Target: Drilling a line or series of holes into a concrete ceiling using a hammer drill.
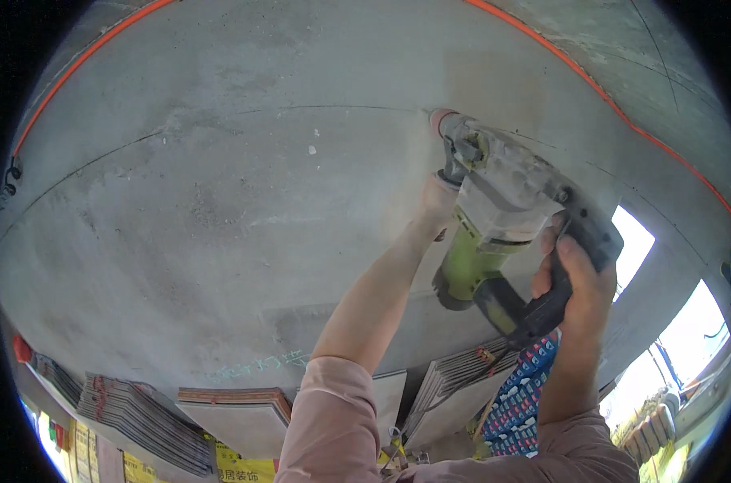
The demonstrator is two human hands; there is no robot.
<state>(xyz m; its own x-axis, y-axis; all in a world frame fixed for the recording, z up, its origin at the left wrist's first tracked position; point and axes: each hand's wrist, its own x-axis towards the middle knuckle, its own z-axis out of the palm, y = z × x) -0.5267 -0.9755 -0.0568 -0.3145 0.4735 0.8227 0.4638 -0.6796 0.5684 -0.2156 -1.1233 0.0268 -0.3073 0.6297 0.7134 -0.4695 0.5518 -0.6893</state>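
Observation:
Both my hands hold a green and grey rotary hammer drill (506,193), raised against a grey concrete wall (220,201). Its front end, with a reddish collar, meets the wall close to a dark drawn line; the bit itself cannot be made out. My left hand (439,201) is closed around the side handle near the front. At the rear, my right hand (581,270) wraps the black main handle, fingers curled on its inner side. The drill's green motor housing hangs below its body. Pale haze and a tan patch show around the front end.
Stacks of tiles or panels (144,419) lean along the wall's foot, with another stack (232,402) beside them. An orange conduit (534,36) runs along the upper edge. Bright window openings (635,245) are at right. Patterned blue cloth (522,402) hangs below the drill.

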